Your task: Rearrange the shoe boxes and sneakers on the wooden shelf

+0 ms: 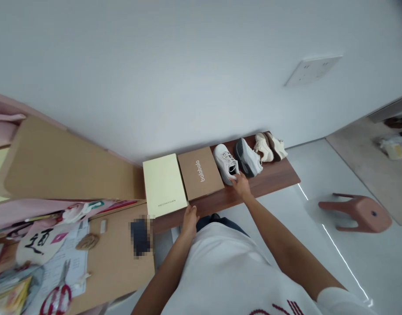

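Note:
My right hand (242, 184) grips the heel collar of a white lace-up sneaker (224, 161), which stands on a reddish-brown wooden bench (273, 174) with its toe toward the wall. My left hand (189, 220) is at the bench's front edge, near where two shoe boxes meet; its fingers are slightly bent and apart, and I see nothing in them. Those boxes are a pale yellow one (164, 183) and a brown one (197, 173), both lidded. To the sneaker's right lie a white-and-grey sneaker (248, 158) on its side and a pair of cream shoes (264, 147).
Left of the bench is a desk (118, 267) with red-handled scissors (58, 295), papers, a cap (40, 245) and tape (87, 241). A tan panel (69, 162) rises behind it. A pinkish-brown stool (365, 214) is on the floor at right. The wall bears a socket plate (314, 70).

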Demonstrator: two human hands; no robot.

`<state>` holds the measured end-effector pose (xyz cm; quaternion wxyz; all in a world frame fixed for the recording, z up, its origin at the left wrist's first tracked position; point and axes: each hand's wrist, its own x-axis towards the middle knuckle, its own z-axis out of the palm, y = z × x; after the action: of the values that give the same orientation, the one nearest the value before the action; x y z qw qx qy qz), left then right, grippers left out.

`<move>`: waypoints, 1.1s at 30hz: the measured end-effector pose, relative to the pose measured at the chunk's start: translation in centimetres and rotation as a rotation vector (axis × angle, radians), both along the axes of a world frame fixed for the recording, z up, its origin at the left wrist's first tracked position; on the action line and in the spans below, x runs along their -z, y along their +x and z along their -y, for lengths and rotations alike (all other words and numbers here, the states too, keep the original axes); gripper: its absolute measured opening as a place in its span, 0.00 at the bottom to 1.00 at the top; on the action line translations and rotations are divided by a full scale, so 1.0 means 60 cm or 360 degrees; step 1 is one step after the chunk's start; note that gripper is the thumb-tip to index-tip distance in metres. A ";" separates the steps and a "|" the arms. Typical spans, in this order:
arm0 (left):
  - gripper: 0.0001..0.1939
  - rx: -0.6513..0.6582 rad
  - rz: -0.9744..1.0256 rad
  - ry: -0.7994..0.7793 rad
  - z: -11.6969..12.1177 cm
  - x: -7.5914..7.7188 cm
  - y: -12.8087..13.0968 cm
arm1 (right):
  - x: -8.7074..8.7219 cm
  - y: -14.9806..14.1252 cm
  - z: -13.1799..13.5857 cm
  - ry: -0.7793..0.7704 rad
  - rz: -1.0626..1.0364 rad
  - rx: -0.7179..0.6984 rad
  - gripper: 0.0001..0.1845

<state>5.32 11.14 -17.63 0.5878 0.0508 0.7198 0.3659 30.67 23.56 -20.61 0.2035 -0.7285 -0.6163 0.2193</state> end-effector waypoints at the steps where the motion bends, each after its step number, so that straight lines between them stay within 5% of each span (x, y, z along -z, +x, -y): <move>1: 0.26 0.0016 -0.0002 -0.0030 0.000 -0.001 -0.006 | 0.001 -0.008 -0.002 -0.0003 0.0003 0.0022 0.13; 12: 0.12 0.0067 -0.0234 -0.0216 -0.028 -0.007 -0.019 | 0.026 -0.019 -0.009 -0.0093 -0.0028 -0.0005 0.13; 16: 0.09 -0.0015 -0.0273 -0.0244 -0.026 -0.014 -0.001 | 0.028 0.031 -0.017 0.0014 -0.0199 -0.0238 0.22; 19: 0.09 -0.0013 -0.0151 -0.0225 -0.016 -0.020 0.025 | 0.028 0.107 -0.028 0.0135 -0.0252 -0.0094 0.23; 23: 0.13 0.0183 0.0052 0.0040 -0.024 -0.020 0.095 | 0.032 0.214 -0.057 -0.0048 -0.0011 0.0330 0.25; 28: 0.17 0.0526 0.0102 0.0430 -0.101 0.000 0.231 | 0.047 0.274 -0.092 -0.0352 -0.0165 0.0199 0.27; 33: 0.25 0.0660 0.0076 0.0665 -0.201 0.031 0.364 | 0.053 0.280 -0.107 -0.0353 -0.0281 0.0141 0.23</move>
<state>27.19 23.21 -19.47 0.6435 0.3082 0.5891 0.3794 47.45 29.98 -23.80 0.1846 -0.7509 -0.5353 0.3400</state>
